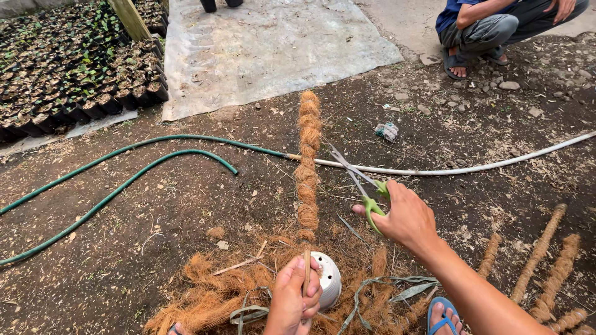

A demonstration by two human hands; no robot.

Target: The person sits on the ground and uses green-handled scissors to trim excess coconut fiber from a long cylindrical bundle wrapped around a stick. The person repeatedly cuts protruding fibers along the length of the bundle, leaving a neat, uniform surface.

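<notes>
Left hand (292, 301) grips coir-wrapped stick (307, 167) base, right hand (403, 217) clamps open green-handled scissors (360, 183) beside it; slipped blades could cut binding, loosening fibre.

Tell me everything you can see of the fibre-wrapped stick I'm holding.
The fibre-wrapped stick is a thin stick bound in lumpy rings of orange-brown coconut-like fibre. Its bare lower end is gripped by the left hand, beside a white twine spool. It points away over the soil, crossing the hose. The scissors' open blades reach toward its middle.
</notes>
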